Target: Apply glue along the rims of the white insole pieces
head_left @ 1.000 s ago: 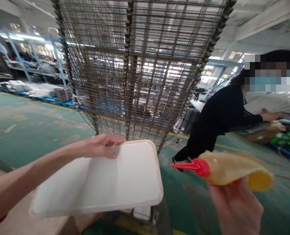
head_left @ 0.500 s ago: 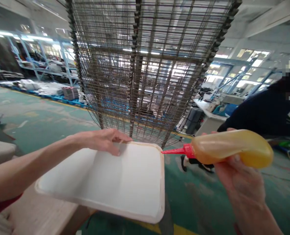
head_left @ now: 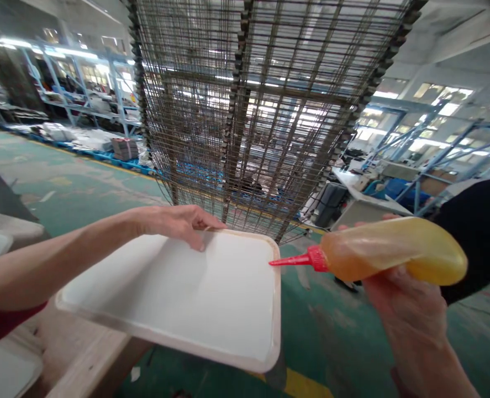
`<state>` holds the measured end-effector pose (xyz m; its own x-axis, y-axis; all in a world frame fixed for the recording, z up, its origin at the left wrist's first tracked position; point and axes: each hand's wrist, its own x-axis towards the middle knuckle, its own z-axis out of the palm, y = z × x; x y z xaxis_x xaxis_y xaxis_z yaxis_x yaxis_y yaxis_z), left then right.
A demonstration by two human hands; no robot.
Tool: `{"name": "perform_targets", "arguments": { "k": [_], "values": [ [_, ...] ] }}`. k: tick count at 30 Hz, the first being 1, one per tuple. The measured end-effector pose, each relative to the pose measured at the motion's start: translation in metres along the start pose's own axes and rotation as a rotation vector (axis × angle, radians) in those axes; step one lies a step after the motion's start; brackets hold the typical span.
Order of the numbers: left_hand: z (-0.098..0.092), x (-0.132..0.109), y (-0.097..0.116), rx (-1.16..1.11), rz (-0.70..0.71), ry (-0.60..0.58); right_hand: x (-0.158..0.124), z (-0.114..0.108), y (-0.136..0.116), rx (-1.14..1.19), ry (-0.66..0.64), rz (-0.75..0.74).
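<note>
A white rectangular panel (head_left: pixel 178 298) with rounded corners and a pale tan rim is tilted in front of me. My left hand (head_left: pixel 182 225) grips its far edge, the thumb on the white face and the fingers curled behind the rim. In my right hand (head_left: pixel 410 298) lies a soft squeeze bottle (head_left: pixel 394 249) of amber liquid, held sideways with its side dented in. Its red nozzle (head_left: pixel 294 260) points left, the tip at the panel's right rim near the far corner. Whether the tip touches the panel I cannot tell.
A tall wire rack (head_left: pixel 248 110) stands just beyond the panel. Below left is a wooden surface (head_left: pixel 91 354), with more white panels (head_left: pixel 8 365) beside it. A person in dark clothes (head_left: pixel 480 232) is close on the right. Loaded pallets (head_left: pixel 124 149) line the back left.
The nozzle tip has shifted slightly down the panel's right rim, toward me. The person at right has moved further to the right. My view has shifted a little; both hands keep their hold.
</note>
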<state>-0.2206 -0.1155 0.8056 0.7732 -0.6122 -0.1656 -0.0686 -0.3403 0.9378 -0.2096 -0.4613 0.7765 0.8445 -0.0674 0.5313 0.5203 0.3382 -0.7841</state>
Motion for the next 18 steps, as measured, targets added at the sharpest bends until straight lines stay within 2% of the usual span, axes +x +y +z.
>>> {"name": "perform_targets", "arguments": {
  "k": [2,5,10,15,18],
  "values": [
    [-0.003,0.000,0.000,-0.004,-0.067,-0.073,-0.004,0.004,-0.002,-0.005,-0.018,0.022],
    [-0.007,-0.001,-0.002,-0.020,-0.055,-0.068,-0.005,0.007,-0.004,0.005,-0.026,0.036],
    [-0.005,-0.002,-0.001,-0.009,-0.046,-0.071,0.000,0.004,-0.009,-0.008,0.056,0.019],
    [-0.004,-0.003,0.003,0.000,-0.029,-0.088,-0.002,0.002,-0.013,-0.030,0.002,0.020],
    [-0.005,-0.003,0.004,-0.009,-0.018,-0.109,-0.007,0.002,-0.014,-0.054,0.015,0.054]
  ]
}}
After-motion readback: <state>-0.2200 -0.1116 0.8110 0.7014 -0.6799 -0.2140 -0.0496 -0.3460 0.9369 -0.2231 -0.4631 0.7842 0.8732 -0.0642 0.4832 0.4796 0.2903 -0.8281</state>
